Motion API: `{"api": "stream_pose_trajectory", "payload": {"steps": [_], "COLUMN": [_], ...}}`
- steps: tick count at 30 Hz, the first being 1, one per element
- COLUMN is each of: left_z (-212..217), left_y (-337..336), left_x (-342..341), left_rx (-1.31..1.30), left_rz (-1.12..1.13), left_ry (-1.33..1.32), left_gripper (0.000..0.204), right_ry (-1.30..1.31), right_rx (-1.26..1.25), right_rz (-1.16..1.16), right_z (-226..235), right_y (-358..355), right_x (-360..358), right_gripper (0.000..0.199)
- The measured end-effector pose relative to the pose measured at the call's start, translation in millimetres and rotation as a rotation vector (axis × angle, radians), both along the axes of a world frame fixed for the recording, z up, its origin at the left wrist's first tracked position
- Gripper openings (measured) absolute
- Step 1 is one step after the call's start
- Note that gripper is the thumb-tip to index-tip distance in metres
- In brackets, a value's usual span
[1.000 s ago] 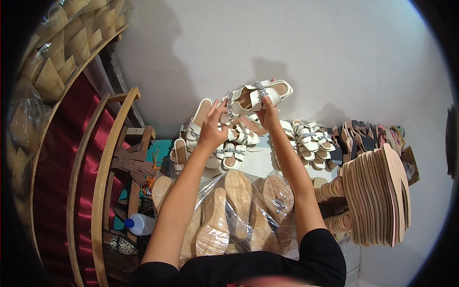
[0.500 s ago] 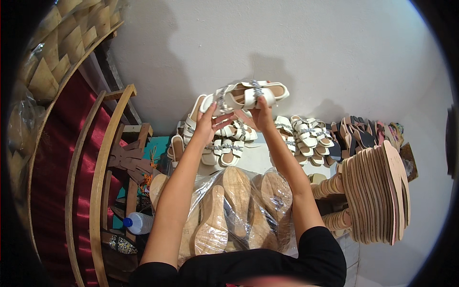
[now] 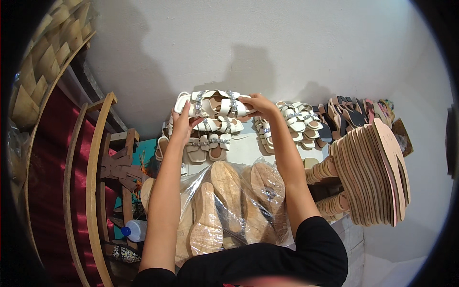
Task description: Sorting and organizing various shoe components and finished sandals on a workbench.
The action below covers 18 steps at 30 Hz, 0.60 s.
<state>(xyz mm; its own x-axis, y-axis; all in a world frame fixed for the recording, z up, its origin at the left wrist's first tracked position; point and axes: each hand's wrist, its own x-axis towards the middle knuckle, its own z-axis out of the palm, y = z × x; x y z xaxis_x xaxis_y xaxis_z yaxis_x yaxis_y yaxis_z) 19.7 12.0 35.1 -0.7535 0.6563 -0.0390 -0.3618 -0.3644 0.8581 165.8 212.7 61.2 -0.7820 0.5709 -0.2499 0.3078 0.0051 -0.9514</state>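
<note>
Two white open sandals with silver jewelled bands (image 3: 215, 103) held together at upper centre of the frame, in front of a pale plastered wall (image 3: 201, 43). At their left end, a bare left hand (image 3: 183, 125), with fingers narrowed around the edge. At their right end, a bare right hand (image 3: 260, 104), with fingers closed on the rim. Directly below, similar white sandals with silver bands (image 3: 209, 146); cannot tell whether touching the held ones. More white jewelled sandals (image 3: 299, 122) right of centre, next to dark sandals (image 3: 356, 116). At lower centre, pale wooden foot-shaped soles (image 3: 225, 186) under clear plastic. At right, a tall stack of beige soles (image 3: 361, 177). At lower left, a translucent bottle with a blue cap (image 3: 136, 230).
</note>
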Motion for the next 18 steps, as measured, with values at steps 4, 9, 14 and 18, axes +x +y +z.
{"api": "stream_pose_trajectory", "payload": {"steps": [4, 9, 14, 18], "left_z": [-6.3, -17.2, -20.5, -18.2], "left_y": [-2.5, -3.6, -8.4, -7.0], "left_x": [1.4, -5.6, -7.7, -4.1], "left_rx": [0.093, -0.267, -0.326, -0.371], "left_rz": [-0.288, -0.229, -0.265, -0.273], "left_ry": [-0.120, 0.096, 0.109, 0.127], "left_gripper": [0.054, 0.054, 0.046, 0.045], "right_ry": [0.030, 0.055, 0.077, 0.121], "right_rx": [-0.084, 0.093, 0.164, 0.111], "right_rz": [-0.233, -0.627, -1.051, -1.213], "right_z": [-1.6, -23.9, -60.5, -104.7], "right_y": [23.9, 69.7, 71.2, 71.4], "right_x": [23.4, 71.3, 81.3, 75.8], "right_gripper": [0.027, 0.023, 0.035, 0.049]}}
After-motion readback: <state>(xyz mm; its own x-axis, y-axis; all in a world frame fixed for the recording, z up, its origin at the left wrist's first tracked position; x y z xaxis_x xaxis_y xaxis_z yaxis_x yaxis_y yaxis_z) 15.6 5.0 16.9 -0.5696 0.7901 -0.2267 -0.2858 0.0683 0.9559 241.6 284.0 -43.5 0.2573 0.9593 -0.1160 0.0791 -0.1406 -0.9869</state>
